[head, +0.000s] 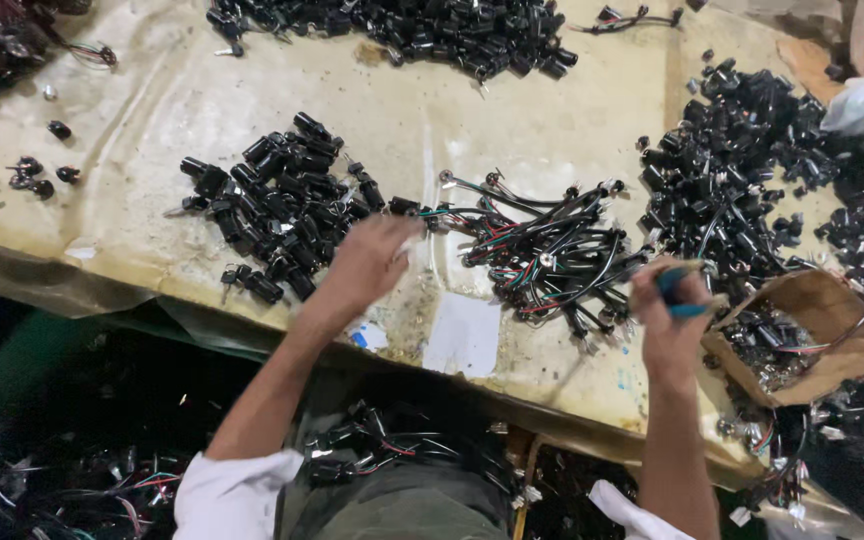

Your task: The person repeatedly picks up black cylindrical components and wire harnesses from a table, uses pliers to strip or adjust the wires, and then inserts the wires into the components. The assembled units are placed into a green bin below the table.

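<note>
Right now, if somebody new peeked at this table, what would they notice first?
Probably the black parts heaped all over the yellowish table, with a tangle of wires in the middle. Next, the two hands at the near edge: the left hand reaches between a heap and the wires, and the right hand grips a blue-handled tool beside a torn cardboard box.

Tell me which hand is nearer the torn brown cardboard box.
Right. The right hand, closed around a blue-handled tool, is just left of the cardboard box. The left hand is far to the box's left, beside the pile of black cylinders.
</note>
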